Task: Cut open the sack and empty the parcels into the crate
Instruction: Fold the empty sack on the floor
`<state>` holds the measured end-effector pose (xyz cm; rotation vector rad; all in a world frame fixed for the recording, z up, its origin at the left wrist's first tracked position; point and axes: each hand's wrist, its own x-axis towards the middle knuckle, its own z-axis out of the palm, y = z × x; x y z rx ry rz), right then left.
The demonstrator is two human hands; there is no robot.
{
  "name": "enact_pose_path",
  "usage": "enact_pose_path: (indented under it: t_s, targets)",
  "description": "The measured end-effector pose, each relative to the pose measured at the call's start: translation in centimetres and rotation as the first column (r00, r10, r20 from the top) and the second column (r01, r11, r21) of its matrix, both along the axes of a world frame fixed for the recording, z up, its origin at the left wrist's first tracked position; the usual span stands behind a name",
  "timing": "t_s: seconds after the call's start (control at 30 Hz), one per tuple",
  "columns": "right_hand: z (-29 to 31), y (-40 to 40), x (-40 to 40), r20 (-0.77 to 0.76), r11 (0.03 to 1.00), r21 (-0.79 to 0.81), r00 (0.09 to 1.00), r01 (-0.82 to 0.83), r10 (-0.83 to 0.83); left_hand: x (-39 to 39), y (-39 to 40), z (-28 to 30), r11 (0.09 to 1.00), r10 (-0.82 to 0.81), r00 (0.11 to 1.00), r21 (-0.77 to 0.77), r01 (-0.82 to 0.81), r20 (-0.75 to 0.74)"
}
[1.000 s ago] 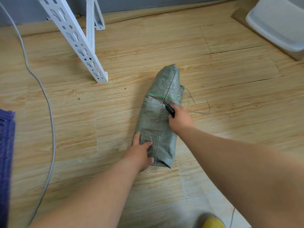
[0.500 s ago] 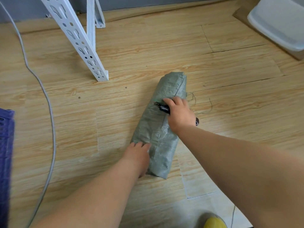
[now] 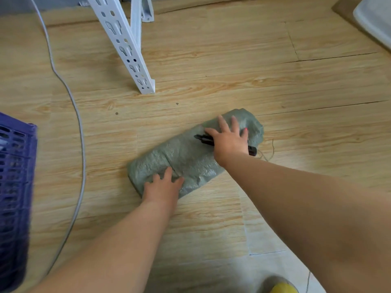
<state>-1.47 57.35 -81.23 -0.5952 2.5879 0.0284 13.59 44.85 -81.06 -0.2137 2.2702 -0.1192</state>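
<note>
The right hand lies palm down on the far end of the sack, its fingers stretched almost straight and spread across the woven cloth. Under the palm sits a black cutter: its tip sticks out to the left past the thumb, and its butt end shows on the other side of the hand, near the wrist. Whether the thumb actually clamps the cutter or only pins it against the sack cannot be told.

The left hand presses on the near end of the sack, fingers loosely extended and laid flat over the cloth, with nothing held in it.

The sack is a grey-green woven bag, still closed and lumpy, lying on its side on the wooden floor, slanting from lower left to upper right, roughly in the middle of the floor area in view. A few loose threads trail from its far end onto the boards.

At the left edge stands a purple slotted crate, well apart from the sack. A grey cable curves along the floor between crate and sack. A white perforated metal rack leg stands on the floor beyond the sack. A white plastic bin shows in the top right corner, and a yellow shoe tip at the bottom edge.
</note>
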Motion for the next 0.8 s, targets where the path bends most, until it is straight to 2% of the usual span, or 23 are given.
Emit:
enact_pose_path:
  t_s: [0.07, 0.13, 0.3, 0.37, 0.4, 0.47, 0.53, 0.57, 0.6, 0.63, 0.7, 0.73, 0.8]
  targets:
    - [-1.3, 1.3, 0.2, 0.239, 0.991, 0.054, 0.962, 0.123, -0.132, 0.1, -0.9, 0.1, 1.0, 0.004, 0.998, 0.004, -0.004, 0.067]
    - [-2.7, 2.3, 0.3, 0.37, 0.992, 0.064, 0.921, 0.107, -0.124, -0.1, -1.7, 0.0, 1.0, 0.002, 0.993, 0.017, -0.005, 0.122]
    - [-3.6, 3.1, -0.2, 0.418, 0.991, 0.103, 0.9, 0.088, -0.124, 0.8, -3.2, -1.5, 0.999, 0.04, 0.929, -0.033, -0.03, 0.368]
    - [-3.6, 3.4, 0.0, 0.427, 0.989, 0.132, 0.897, 0.066, -0.117, 1.3, -3.7, -1.6, 0.999, 0.039, 0.925, 0.012, -0.047, 0.378]
    - [-3.5, 3.7, -0.1, 0.428, 0.989, 0.139, 0.898, 0.045, -0.101, 1.3, -3.9, -1.3, 0.995, 0.046, 0.953, 0.07, -0.07, 0.298]
    - [-3.3, 4.2, -0.2, 0.42, 0.993, 0.118, 0.905, 0.017, -0.066, 1.0, -3.9, -0.1, 0.983, 0.11, 0.994, 0.151, -0.105, -0.023]
    - [-2.9, 4.5, 0.0, 0.366, 0.998, 0.039, 0.929, 0.041, -0.053, 0.5, -4.0, 0.8, 0.988, 0.116, 0.917, 0.135, -0.069, -0.381]
    - [-2.5, 4.4, 0.1, 0.295, 0.998, -0.009, 0.954, 0.057, -0.052, 0.2, -4.1, 0.7, 0.991, 0.1, 0.894, 0.121, -0.051, -0.437]
    - [-1.9, 4.2, 0.4, 0.188, 0.998, -0.042, 0.981, 0.054, -0.046, 0.0, -4.3, 0.5, 0.989, 0.107, 0.91, 0.133, -0.057, -0.4]
    - [-1.1, 3.8, 0.9, 0.075, 0.998, -0.051, 0.997, 0.036, -0.032, -0.1, -4.5, 0.3, 0.981, 0.148, 0.943, 0.163, -0.103, -0.298]
    - [0.0, 2.7, 2.0, -0.031, 1.0, -0.018, 0.999, 0.013, -0.014, -0.1, -4.9, 0.0, 0.953, 0.239, 0.966, 0.214, -0.215, -0.094]
    - [0.0, 2.3, 2.6, -0.001, 0.999, 0.015, 0.999, 0.034, -0.034, -0.1, -5.0, -0.1, 0.94, 0.266, 0.963, 0.233, -0.248, -0.05]
    - [-1.0, 2.0, 3.6, 0.152, 0.99, 0.096, 0.981, 0.107, -0.121, 0.0, -4.5, 0.1, 0.915, 0.287, 0.957, 0.285, -0.284, 0.033]
